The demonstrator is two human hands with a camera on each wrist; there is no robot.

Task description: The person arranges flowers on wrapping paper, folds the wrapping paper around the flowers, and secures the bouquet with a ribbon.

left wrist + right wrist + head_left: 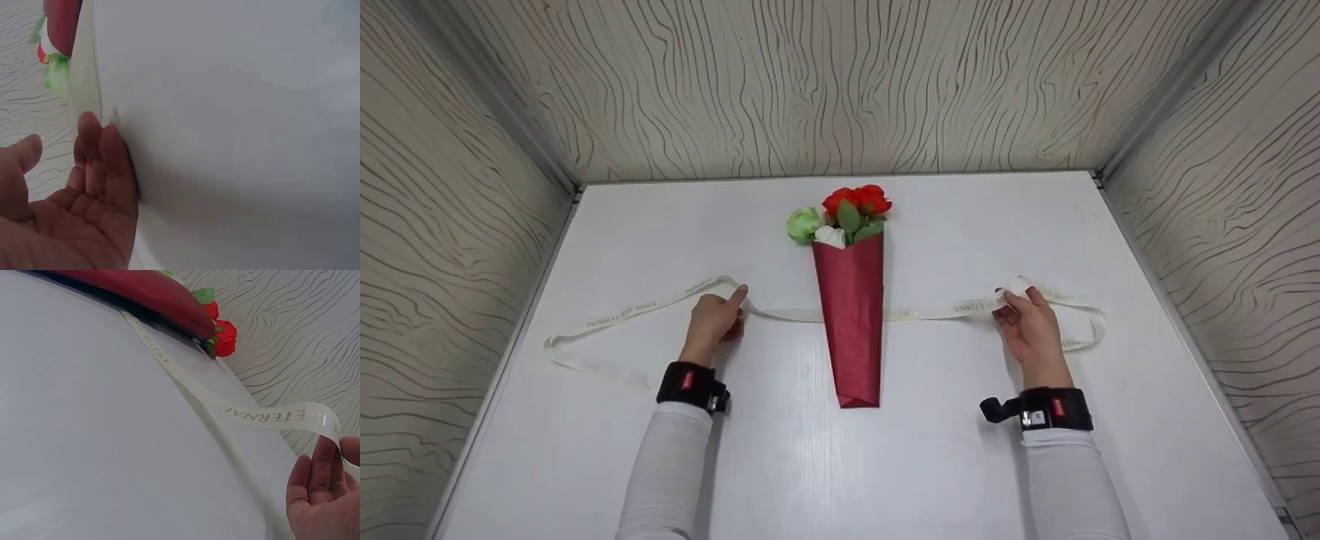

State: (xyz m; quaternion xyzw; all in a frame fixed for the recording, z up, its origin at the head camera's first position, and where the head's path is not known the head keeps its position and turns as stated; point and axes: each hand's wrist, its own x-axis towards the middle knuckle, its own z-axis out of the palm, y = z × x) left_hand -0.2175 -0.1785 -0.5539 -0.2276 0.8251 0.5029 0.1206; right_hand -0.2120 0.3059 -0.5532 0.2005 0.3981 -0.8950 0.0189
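A bouquet in dark red wrapping paper (851, 322) lies in the middle of the white table, flowers toward the back wall. A long cream ribbon (922, 312) with printed lettering passes beneath the wrap and out to both sides. My right hand (1031, 326) pinches the ribbon between thumb and fingers, lifting it off the table in the right wrist view. On the other side, my left hand (716, 319) is at the ribbon. In the left wrist view its thumb stands apart from the bent fingers (115, 152), and the ribbon runs behind them.
Red roses (871, 199), a pale green flower (804, 225) and a white one (831, 238) show at the bouquet's top. The ribbon's left length (615, 319) loops back on the table (945, 465). Patterned walls (840, 90) border the back and sides.
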